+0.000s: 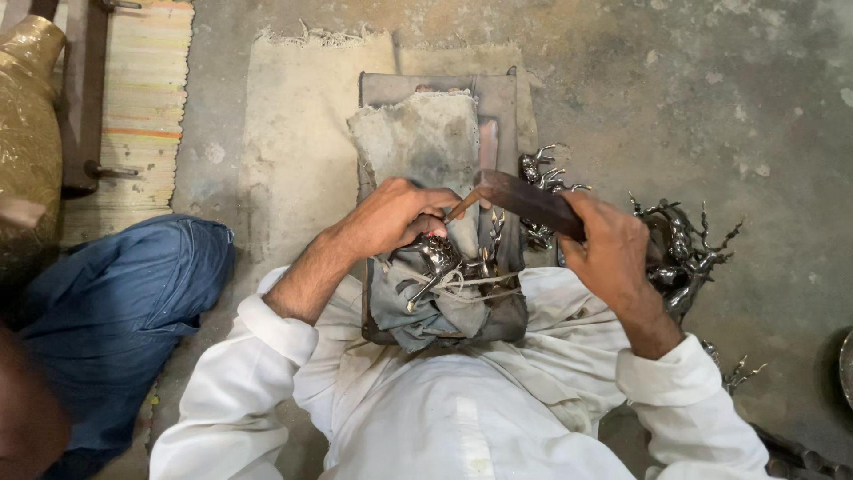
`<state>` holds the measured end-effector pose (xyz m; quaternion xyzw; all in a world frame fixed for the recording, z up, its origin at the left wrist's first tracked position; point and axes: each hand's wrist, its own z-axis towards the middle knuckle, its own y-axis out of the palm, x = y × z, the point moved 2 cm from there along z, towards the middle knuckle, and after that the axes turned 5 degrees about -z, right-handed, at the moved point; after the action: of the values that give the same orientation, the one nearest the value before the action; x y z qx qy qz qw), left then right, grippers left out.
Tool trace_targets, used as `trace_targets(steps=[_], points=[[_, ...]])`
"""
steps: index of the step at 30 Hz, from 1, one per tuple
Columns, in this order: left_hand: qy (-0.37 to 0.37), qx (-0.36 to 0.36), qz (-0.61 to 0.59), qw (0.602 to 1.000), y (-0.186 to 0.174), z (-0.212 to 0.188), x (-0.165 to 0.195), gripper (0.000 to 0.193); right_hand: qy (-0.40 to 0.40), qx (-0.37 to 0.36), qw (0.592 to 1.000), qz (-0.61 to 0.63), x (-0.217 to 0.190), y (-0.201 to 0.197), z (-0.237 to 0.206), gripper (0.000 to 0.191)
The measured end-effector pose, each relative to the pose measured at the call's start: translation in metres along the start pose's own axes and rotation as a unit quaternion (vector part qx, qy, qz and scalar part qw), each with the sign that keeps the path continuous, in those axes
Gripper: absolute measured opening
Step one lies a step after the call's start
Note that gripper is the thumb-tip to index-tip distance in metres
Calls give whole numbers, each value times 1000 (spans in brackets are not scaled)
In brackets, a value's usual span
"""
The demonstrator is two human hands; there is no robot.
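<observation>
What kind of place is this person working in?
Probably a small metal craft workshop: work is done on a bare concrete floor, dark metal figurines lie piled beside a cloth-padded block, and the right hand holds a tool.

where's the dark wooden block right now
In the head view, the dark wooden block sits right of centre, gripped by the right hand, just above the cloth-wrapped stand and beside the left hand.

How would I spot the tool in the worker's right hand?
Find the grey padded block on the floor before the person in white. Just above its right edge, the right hand grips a dark brown wooden bar: flat and plain, unlike the shiny antlered metal figures beside it.
</observation>
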<state>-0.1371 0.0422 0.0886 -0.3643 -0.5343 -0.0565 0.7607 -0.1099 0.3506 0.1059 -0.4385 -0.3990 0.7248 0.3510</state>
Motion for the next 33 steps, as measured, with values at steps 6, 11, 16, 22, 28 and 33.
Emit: trace_targets(steps=[6,11,16,22,28,33], points=[[11,36,6,999,4,-3,-2,36,-2,-52,999,-14,-4,-10,9,39],[-31,68,-17,997,7,-13,-5,30,-67,-80,993,-61,-12,-15,27,47],[-77,169,-48,981,18,-25,-7,31,130,-112,982,72,-16,-19,64,39],[-127,259,-87,953,31,-34,-16,36,-157,-117,976,-93,-51,-24,108,49],[-190,311,-98,926,40,-40,-22,34,-196,-222,927,-231,-70,-19,137,54],[-170,340,-97,920,45,-42,-24,35,-197,-211,938,-194,-76,-21,139,50]])
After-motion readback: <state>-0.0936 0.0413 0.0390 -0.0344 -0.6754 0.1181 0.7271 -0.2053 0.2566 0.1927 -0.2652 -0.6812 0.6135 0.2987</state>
